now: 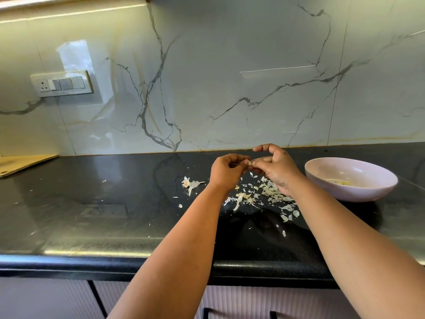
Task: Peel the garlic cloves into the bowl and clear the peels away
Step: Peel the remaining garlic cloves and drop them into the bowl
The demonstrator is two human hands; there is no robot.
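Currently 1 clove (248, 163) is held in the air above the counter (92, 203), pinched between the fingertips of both hands. The left hand (226, 172) is curled round it from the left, and the right hand (274, 171) pinches it from the right with thumb and fingers, the forefinger arched above. Whether any skin is left on the clove is too small to be told. The bowl (351, 179) stands on the counter to the right of the hands, just beside the right wrist, so the right hand is the nearer of the 2; a few pale pieces, likely peeled cloves, are seen inside it. Peels (269, 192) are scattered on the counter below and between the forearms, with 1 larger husk (189, 183) lying apart to the left of the left wrist. The step in hand is judged to be the stripping of this clove. Once bare, it would be carried a short way rightward and dropped over the near rim, most easily by the right hand. The peels are not yet cleared, so that part of the task remains.
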